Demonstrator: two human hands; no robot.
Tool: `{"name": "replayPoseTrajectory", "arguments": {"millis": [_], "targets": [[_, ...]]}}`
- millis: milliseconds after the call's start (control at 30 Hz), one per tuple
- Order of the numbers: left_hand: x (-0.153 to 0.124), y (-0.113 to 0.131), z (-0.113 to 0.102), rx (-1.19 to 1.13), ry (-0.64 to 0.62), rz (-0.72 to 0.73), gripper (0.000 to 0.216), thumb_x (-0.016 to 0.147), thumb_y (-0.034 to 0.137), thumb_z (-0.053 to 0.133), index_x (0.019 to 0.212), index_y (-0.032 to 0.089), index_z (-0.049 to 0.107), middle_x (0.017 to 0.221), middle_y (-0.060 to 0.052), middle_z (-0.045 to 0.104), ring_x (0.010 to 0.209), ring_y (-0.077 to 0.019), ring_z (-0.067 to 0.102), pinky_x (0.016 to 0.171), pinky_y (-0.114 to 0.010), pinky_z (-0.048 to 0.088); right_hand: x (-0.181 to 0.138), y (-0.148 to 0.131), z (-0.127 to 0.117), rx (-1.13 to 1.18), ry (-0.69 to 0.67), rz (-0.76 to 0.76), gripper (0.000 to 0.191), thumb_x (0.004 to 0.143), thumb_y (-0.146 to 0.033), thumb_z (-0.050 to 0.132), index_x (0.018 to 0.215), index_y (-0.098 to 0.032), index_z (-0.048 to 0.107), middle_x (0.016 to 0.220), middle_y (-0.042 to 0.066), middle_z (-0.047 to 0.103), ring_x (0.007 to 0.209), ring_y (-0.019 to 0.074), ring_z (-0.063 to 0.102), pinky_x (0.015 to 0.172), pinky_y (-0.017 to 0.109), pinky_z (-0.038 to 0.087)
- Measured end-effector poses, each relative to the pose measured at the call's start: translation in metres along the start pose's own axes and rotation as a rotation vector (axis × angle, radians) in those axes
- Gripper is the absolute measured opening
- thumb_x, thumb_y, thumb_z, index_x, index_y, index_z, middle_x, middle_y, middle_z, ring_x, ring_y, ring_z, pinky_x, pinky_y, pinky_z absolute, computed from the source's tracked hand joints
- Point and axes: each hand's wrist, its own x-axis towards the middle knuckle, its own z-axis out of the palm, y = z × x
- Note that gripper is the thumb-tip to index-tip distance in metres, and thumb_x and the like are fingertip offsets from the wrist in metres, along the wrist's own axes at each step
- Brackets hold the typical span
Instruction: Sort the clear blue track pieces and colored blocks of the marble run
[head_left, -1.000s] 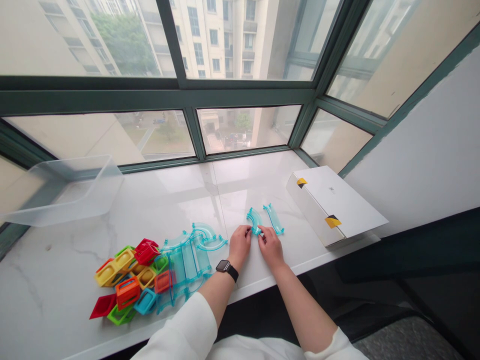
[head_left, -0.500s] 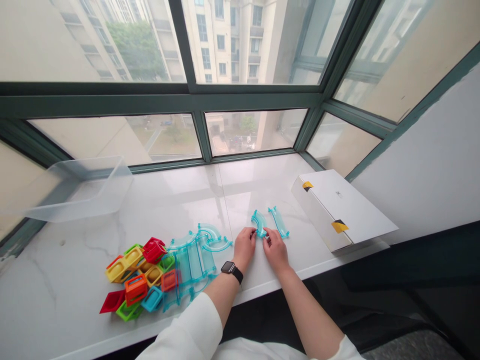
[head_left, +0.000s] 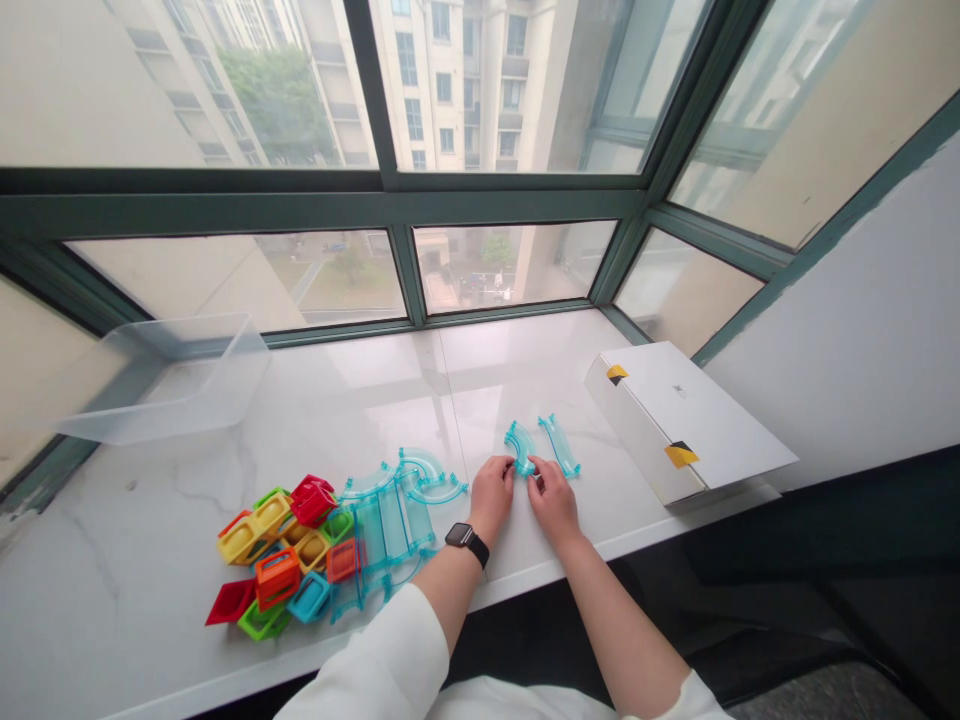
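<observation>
My left hand [head_left: 491, 497], with a black watch on the wrist, and my right hand [head_left: 553, 502] meet at the near end of a curved clear-teal track piece [head_left: 518, 446] on the white marble sill. The fingers of both hands are pinched together at that end. A second teal track piece [head_left: 560, 444] lies just right of it, untouched. A pile of more teal track pieces [head_left: 394, 505] lies left of my left hand.
A heap of coloured square blocks [head_left: 281, 555] in red, yellow, green, orange and blue lies at the left front. A clear plastic tub [head_left: 169, 375] stands at the back left. A white flat box [head_left: 686, 420] sits at the right. Window frames run behind.
My hands have stayed on the curved track piece. The view has shifted slightly, so everything sits a little further right and lower in the picture.
</observation>
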Motion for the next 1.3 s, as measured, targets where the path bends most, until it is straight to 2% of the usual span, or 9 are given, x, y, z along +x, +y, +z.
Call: {"name": "replayPoseTrajectory", "arguments": {"millis": [267,500,600,733,800,900,1000,1133,1300], "targets": [[-0.002,0.000,0.000,-0.007,0.007,-0.049,0.020,0.096,0.016,0.056,0.112,0.020,0.066,0.103,-0.007,0.071,0.095,-0.0215,0.068,0.090,-0.038,0.054,-0.004,0.004,0.005,0.015,0.032,-0.006,0.041,0.094,-0.022,0.054,0.133,-0.023,0.064,0.109,0.009,0.062,0.072,0.0172,0.061,0.069,0.033,0.058],[-0.009,0.010,-0.008,-0.036,0.002,-0.136,0.044,0.090,0.011,0.060,0.132,0.019,0.052,0.106,-0.007,0.067,0.083,-0.0154,0.067,0.079,-0.031,0.056,-0.007,-0.003,-0.001,0.028,0.127,-0.061,0.035,0.095,-0.024,0.055,0.130,-0.021,0.062,0.103,0.007,0.059,0.072,0.0174,0.056,0.068,0.033,0.057],[-0.026,0.032,-0.040,-0.052,-0.062,-0.032,0.051,0.089,0.016,0.064,0.138,0.020,0.051,0.118,-0.010,0.064,0.092,-0.0173,0.066,0.083,-0.032,0.057,-0.009,-0.006,-0.007,0.040,0.170,-0.107,0.030,0.098,-0.024,0.053,0.127,-0.021,0.062,0.094,0.005,0.058,0.070,0.0176,0.054,0.071,0.034,0.055],[-0.061,0.054,-0.114,-0.105,-0.150,0.069,0.040,0.096,0.025,0.060,0.136,0.026,0.057,0.117,-0.008,0.068,0.095,-0.0180,0.067,0.088,-0.034,0.058,-0.018,-0.012,-0.009,0.075,0.140,-0.139,0.026,0.099,-0.025,0.051,0.122,-0.022,0.063,0.086,0.003,0.057,0.068,0.0184,0.053,0.071,0.035,0.054],[-0.080,0.050,-0.156,-0.104,-0.107,0.018,0.033,0.098,0.028,0.057,0.131,0.026,0.061,0.110,-0.007,0.070,0.090,-0.0173,0.068,0.085,-0.033,0.059,-0.027,-0.019,-0.008,0.107,0.078,-0.146,0.026,0.099,-0.025,0.050,0.120,-0.022,0.064,0.085,0.003,0.059,0.067,0.0185,0.053,0.071,0.035,0.053],[-0.112,0.029,-0.212,-0.044,0.058,-0.111,0.028,0.097,0.035,0.059,0.123,0.026,0.065,0.101,-0.005,0.073,0.083,-0.0182,0.069,0.077,-0.032,0.059,-0.040,-0.034,-0.003,0.166,-0.076,-0.156,0.025,0.100,-0.024,0.049,0.117,-0.023,0.067,0.087,0.003,0.062,0.068,0.0179,0.056,0.071,0.034,0.053],[-0.146,0.005,-0.252,-0.002,0.204,-0.259,0.032,0.096,0.047,0.061,0.117,0.023,0.068,0.094,-0.004,0.073,0.079,-0.0198,0.069,0.071,-0.031,0.059,-0.047,-0.054,0.005,0.218,-0.230,-0.154,0.025,0.099,-0.024,0.049,0.115,-0.023,0.068,0.091,0.004,0.065,0.071,0.0173,0.060,0.072,0.032,0.054],[-0.183,-0.013,-0.274,0.032,0.337,-0.341,0.042,0.093,0.055,0.063,0.114,0.020,0.070,0.091,-0.005,0.072,0.078,-0.0206,0.068,0.071,-0.032,0.058,-0.048,-0.081,0.023,0.249,-0.328,-0.132,0.026,0.097,-0.025,0.051,0.116,-0.023,0.069,0.093,0.005,0.069,0.072,0.0176,0.063,0.074,0.032,0.055],[-0.200,-0.014,-0.270,0.012,0.325,-0.301,0.039,0.094,0.054,0.063,0.115,0.021,0.070,0.094,-0.005,0.074,0.080,-0.0209,0.070,0.074,-0.032,0.059,-0.040,-0.107,0.049,0.183,-0.413,-0.022,0.038,0.094,-0.027,0.054,0.131,-0.026,0.065,0.100,0.003,0.074,0.075,0.0176,0.067,0.079,0.033,0.055]]}}
